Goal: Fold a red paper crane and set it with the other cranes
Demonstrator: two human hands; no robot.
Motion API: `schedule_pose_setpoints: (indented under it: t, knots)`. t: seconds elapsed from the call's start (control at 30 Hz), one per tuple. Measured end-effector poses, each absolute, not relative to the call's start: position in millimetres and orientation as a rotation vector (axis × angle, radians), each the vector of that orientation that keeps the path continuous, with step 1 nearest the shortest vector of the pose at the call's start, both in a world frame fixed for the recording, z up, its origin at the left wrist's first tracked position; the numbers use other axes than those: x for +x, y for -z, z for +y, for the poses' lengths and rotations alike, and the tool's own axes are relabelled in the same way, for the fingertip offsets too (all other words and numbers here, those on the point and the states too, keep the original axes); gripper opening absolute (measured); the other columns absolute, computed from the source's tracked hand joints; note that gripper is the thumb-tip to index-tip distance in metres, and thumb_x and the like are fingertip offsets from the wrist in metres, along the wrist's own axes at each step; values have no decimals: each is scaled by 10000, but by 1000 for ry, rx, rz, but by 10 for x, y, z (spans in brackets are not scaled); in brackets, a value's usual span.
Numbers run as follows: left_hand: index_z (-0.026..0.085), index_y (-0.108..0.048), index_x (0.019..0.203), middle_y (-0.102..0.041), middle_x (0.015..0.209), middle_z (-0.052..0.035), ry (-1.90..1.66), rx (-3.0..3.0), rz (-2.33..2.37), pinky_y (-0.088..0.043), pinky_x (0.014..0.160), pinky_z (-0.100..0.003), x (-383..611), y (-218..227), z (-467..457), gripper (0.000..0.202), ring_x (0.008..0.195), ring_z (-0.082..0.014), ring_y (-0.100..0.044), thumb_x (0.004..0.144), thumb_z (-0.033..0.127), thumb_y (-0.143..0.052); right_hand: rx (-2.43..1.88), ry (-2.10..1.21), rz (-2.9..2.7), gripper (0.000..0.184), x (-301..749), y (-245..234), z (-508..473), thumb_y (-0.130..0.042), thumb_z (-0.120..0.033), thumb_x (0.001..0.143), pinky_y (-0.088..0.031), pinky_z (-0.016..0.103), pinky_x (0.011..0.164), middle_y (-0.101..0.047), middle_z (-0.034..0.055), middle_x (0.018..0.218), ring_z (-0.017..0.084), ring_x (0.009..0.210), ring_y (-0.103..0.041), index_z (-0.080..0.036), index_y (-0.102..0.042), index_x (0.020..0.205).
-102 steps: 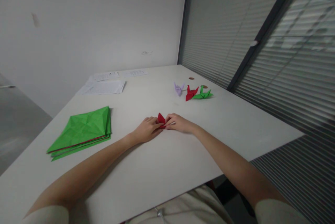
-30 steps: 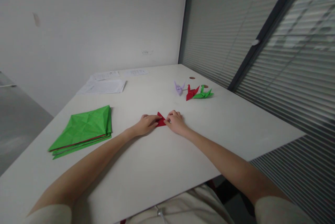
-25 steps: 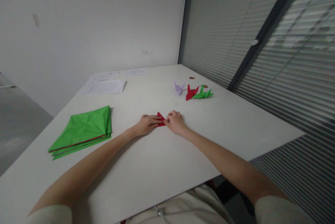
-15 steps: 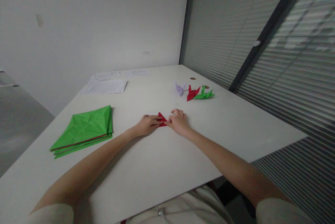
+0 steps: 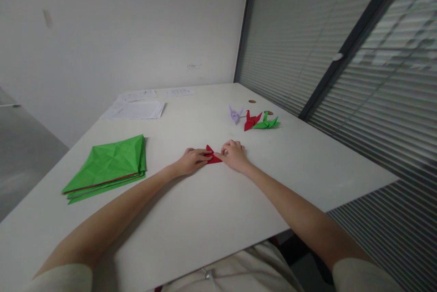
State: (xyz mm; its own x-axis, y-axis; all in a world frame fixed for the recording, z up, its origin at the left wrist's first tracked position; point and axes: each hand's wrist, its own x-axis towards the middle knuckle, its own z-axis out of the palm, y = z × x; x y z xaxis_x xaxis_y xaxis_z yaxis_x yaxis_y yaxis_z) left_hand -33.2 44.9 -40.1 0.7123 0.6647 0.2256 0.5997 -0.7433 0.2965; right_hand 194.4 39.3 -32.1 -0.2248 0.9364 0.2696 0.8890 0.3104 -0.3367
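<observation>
A small red folded origami paper, roughly triangular, lies flat on the white table. My left hand presses it from the left, its fingers close together over the paper's left part and hiding it. From the right, my right hand has its thumb on the paper's right side, with the other fingers curled above. Whether those curled fingers touch the paper I cannot make out.
Left of my forearm is a stack of green paper sheets with a red edge showing. Farther right stand a lilac crane, a red crane and a green crane. Printed papers lie at the back left; blinds line the right side.
My right fingers have curled in closer to the thumb, and more of the red paper's right corner shows. My left hand stays on the paper. The camera view has shifted slightly.
</observation>
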Motion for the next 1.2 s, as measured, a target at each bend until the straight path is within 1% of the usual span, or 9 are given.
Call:
schedule_pose_setpoints:
  t: [0.13,0.4,0.6,0.67,0.77,0.83,0.97,1.07,1.2]
  knots:
    - [351,-607,1218,-541,1365,-44,-464,2735,1002,-347,1010,-419,-326,403,467,318,1227,-213,-510,952,367,-435,-1620,-166,-2259,400,1862,341,339,-591,-627,774,-328,432,940,-507,79,1107,266,1082,-436,-234,-631,838]
    - [354,-566,1269,-513,1396,-44,-411,2722,928,-348,1034,-394,-391,379,501,345,1266,-218,-484,961,368,-413,-1793,-347,-2267,360,2061,238,424,-640,-577,754,-286,464,1007,-467,73,1200,293,1181,-420,-261,-610,926]
    - [345,-557,1282,-504,1403,-59,-402,2695,889,-346,1043,-394,-420,373,514,355,1282,-227,-469,961,376,-410,-1797,-357,-2242,349,2123,222,441,-689,-534,726,-288,467,1008,-484,75,1193,297,1170,-444,-266,-637,942]
    - [339,-557,1284,-497,1409,-63,-407,2700,887,-344,1045,-397,-422,372,507,360,1283,-228,-467,961,381,-405,-1687,-348,-2258,295,2103,225,425,-699,-481,740,-295,450,1004,-506,61,1169,266,1131,-475,-276,-661,949]
    - [338,-552,1291,-482,1421,-60,-420,2727,871,-335,1050,-390,-413,348,469,368,1284,-220,-465,969,370,-377,-1362,-350,-2344,178,2043,226,389,-689,-377,787,-324,384,980,-551,41,1128,206,1068,-508,-283,-705,937]
    - [344,-555,1288,-475,1427,-55,-417,2745,862,-324,1053,-391,-398,317,430,366,1282,-224,-467,962,377,-391,-1201,-330,-2410,146,1993,224,370,-685,-361,800,-337,370,953,-601,36,1070,203,1053,-509,-282,-728,915]
    - [331,-542,1299,-475,1426,-65,-400,2782,893,-298,1052,-431,-364,253,346,388,1275,-246,-471,927,412,-468,-1060,-309,-2510,160,1933,205,367,-645,-320,845,-370,352,898,-668,36,969,187,953,-560,-261,-733,964]
    - [293,-493,1342,-484,1415,-87,-431,2804,911,-302,1043,-434,-352,222,291,425,1278,-241,-467,933,402,-452,-972,-332,-2566,184,1936,173,374,-582,-280,890,-388,327,903,-678,48,996,171,941,-590,-239,-724,999]
    - [236,-462,1362,-436,1443,-126,-528,2841,932,-353,1005,-404,-353,200,240,504,1270,-254,-469,902,441,-493,-932,-262,-2580,232,1946,131,359,-509,-283,930,-400,322,903,-681,55,1008,171,950,-595,-220,-719,1008]
